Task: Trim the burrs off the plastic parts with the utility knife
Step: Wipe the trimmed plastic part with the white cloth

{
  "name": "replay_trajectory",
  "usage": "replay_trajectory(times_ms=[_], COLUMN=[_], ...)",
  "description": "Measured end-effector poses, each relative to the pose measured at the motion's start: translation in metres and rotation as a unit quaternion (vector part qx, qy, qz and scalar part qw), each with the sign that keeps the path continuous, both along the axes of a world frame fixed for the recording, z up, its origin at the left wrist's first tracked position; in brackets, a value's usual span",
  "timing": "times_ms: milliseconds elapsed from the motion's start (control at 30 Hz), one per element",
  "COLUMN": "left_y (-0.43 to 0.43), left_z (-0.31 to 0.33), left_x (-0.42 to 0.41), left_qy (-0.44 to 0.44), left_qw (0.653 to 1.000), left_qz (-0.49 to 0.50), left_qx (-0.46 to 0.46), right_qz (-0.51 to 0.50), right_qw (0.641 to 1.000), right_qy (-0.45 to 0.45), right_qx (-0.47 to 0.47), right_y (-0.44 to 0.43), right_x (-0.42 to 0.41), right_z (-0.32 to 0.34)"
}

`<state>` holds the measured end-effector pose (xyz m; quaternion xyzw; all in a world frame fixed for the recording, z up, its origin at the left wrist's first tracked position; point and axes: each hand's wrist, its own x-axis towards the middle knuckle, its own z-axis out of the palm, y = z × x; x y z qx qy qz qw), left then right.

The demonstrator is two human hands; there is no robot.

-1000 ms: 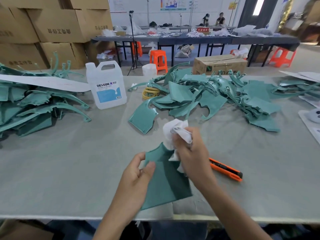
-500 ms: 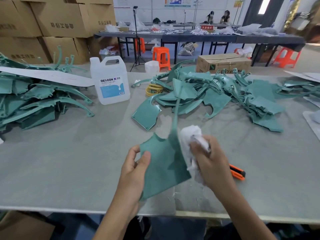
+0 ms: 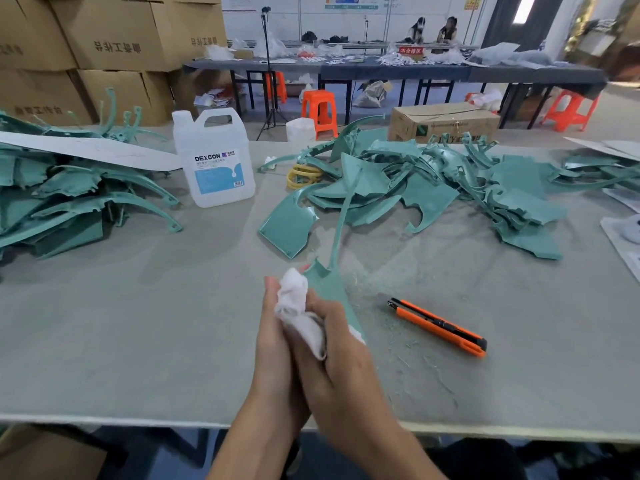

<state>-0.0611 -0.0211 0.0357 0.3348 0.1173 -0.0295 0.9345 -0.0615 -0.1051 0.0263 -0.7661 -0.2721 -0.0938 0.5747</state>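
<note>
Head view: a worker's right hand [image 3: 341,358] clenches a crumpled white cloth [image 3: 294,299] against a teal moulded plastic part [image 3: 329,282]. The part is held edge-on over the near side of the grey worktable [image 3: 138,341], and the left hand [image 3: 273,330] lies straight-fingered against the cloth. The orange-and-black utility knife [image 3: 438,323] rests on the table just right of the hands, with neither hand on it, among thin teal shavings [image 3: 403,358]. The wipe likely goes best along the cut edge with the part braced firmly, so any remaining burrs show up for the blade.

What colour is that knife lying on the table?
The utility knife is orange with black parts, seen clearly in the head view.
</note>
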Motion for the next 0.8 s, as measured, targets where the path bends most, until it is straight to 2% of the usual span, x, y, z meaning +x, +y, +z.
replay_trajectory(times_ms=[133, 300, 367, 467, 633, 700, 800], left_y=[-0.007, -0.010, -0.009, -0.011, -0.015, -0.013, -0.003], left_z=[0.005, -0.006, -0.004, -0.002, -0.009, -0.015, -0.018], left_x=[-0.001, -0.002, 0.002, 0.006, -0.001, -0.002, -0.003], left_qy=[-0.070, -0.068, -0.062, -0.088, -0.102, -0.097, -0.076], left_qw=[0.996, 0.995, 0.990, 0.966, 0.984, 0.982, 0.960], left_qz=[0.016, 0.021, 0.039, 0.086, 0.052, 0.051, 0.121], left_qx=[0.062, 0.074, 0.123, 0.228, 0.136, 0.156, 0.240], right_qz=[-0.033, -0.038, -0.002, 0.032, 0.056, 0.051, 0.038], right_qw=[0.999, 0.977, 0.966, 0.962, 0.921, 0.918, 0.921], right_qy=[0.017, 0.160, 0.194, 0.190, 0.302, 0.312, 0.296], right_qx=[0.003, 0.135, 0.169, 0.194, 0.239, 0.239, 0.249], right_y=[0.002, 0.004, 0.007, 0.008, -0.018, -0.027, -0.043], right_x=[0.024, 0.034, 0.021, 0.009, 0.023, 0.026, 0.033], right_z=[0.004, -0.005, -0.009, -0.008, -0.001, -0.001, 0.002])
